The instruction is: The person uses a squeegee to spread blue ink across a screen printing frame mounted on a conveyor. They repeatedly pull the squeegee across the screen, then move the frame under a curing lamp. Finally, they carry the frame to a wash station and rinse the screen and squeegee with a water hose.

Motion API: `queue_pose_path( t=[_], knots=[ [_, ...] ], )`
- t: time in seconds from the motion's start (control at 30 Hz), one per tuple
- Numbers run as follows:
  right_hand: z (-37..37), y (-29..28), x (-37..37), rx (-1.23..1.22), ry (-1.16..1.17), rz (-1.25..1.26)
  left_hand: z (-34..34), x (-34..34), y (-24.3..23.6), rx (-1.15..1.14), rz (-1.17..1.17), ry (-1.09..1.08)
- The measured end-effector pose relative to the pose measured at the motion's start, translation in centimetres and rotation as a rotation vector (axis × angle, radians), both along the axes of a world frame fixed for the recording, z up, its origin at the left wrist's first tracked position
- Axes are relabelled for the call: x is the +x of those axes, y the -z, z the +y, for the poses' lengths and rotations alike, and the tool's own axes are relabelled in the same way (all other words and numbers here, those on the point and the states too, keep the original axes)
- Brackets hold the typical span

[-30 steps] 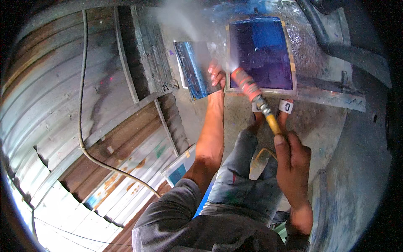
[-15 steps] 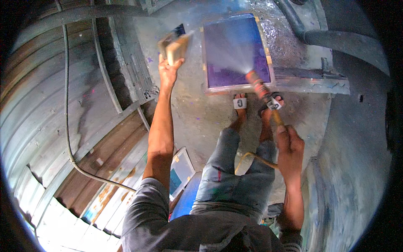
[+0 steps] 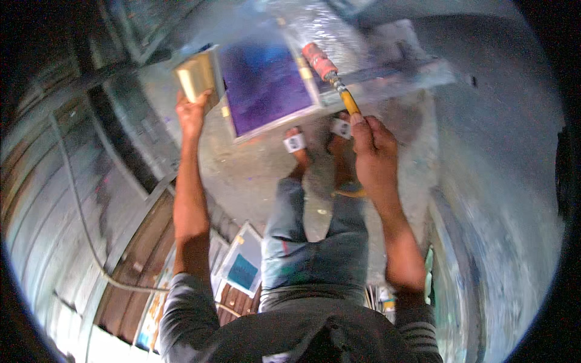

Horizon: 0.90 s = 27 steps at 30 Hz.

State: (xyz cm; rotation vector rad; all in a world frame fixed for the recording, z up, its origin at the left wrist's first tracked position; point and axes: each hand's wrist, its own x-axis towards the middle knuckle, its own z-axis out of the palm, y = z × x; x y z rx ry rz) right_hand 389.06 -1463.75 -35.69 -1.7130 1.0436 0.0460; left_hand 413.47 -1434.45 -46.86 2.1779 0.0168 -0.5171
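Observation:
My right hand (image 3: 376, 154) is closed round the yellow hose (image 3: 349, 103) just behind a red spray nozzle (image 3: 319, 60). The nozzle points up and left over the right edge of a framed purple screen (image 3: 263, 91); no jet shows clearly at its tip. The screen has a pale frame with bits of tan tape along its sides. At its left, my left hand (image 3: 192, 114) grips a tan, block-like thing (image 3: 196, 75), held upright by its lower end. Blur hides what this block is made of.
A smaller framed panel with a teal patch (image 3: 243, 266) leans low on the left. Corrugated metal sheeting (image 3: 54, 224) and a grey cable (image 3: 85, 224) run along the left. A ledge (image 3: 387, 78) lies right of the screen, and a stained wall (image 3: 496, 242) rises at the right.
The whole view has shifted, with the screen now farther left. The white spray fan seen earlier no longer shows. My right hand has swung the nozzle to the screen's right edge; the block is now beside its left edge.

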Motion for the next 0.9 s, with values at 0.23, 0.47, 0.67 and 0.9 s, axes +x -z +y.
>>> queue_pose_path(
  t=[0.23,0.47,0.67,0.9],
  knots=[
    [-0.8,-3.4,-7.2,0.099,0.143,0.091,-16.3,-9.0,7.7,-0.307,0.418,-0.062],
    [-1.9,-2.2,-8.9,0.286,0.229,0.246,-27.1,-20.4,20.1,-0.729,0.487,0.000],
    [0.6,0.4,-10.3,0.269,0.188,0.218,-28.3,-23.8,23.4,-0.150,0.079,0.286],
    [2.1,2.7,-9.6,0.118,-0.042,0.248,-27.6,-22.7,21.8,0.002,0.022,0.350]
  ],
)
